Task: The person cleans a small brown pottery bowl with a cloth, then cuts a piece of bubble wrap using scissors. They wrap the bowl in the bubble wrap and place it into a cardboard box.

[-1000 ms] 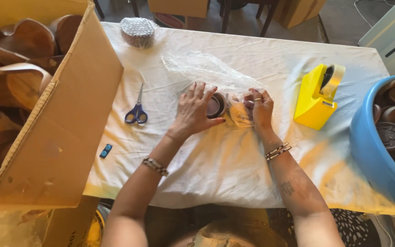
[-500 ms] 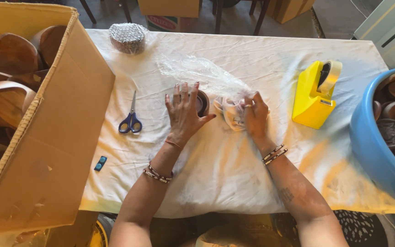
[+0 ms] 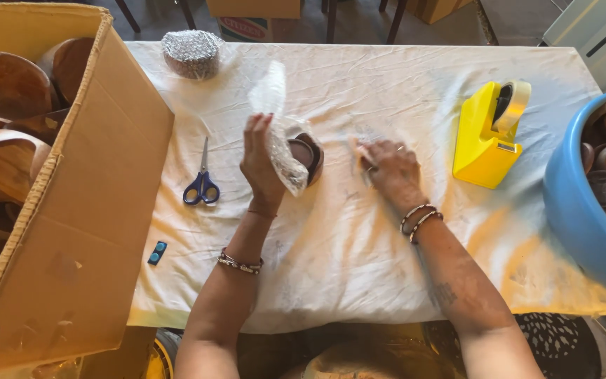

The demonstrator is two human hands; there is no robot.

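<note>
Since half a second ago my left hand [image 3: 261,163] has lifted the bubble wrap sheet [image 3: 275,130], fingers pinching it, uncovering the small brown bowl [image 3: 308,153] on the white cloth [image 3: 331,245]. My right hand [image 3: 391,167] presses flat beside it.

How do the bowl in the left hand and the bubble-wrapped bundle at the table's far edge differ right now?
The bowl is only partly covered, its dark brown rim bare; the bundle is wrapped all over. The bowl stands tilted on edge against the left hand, which holds its loose bubble wrap; the bundle lies untouched. Both are small and round.
</note>
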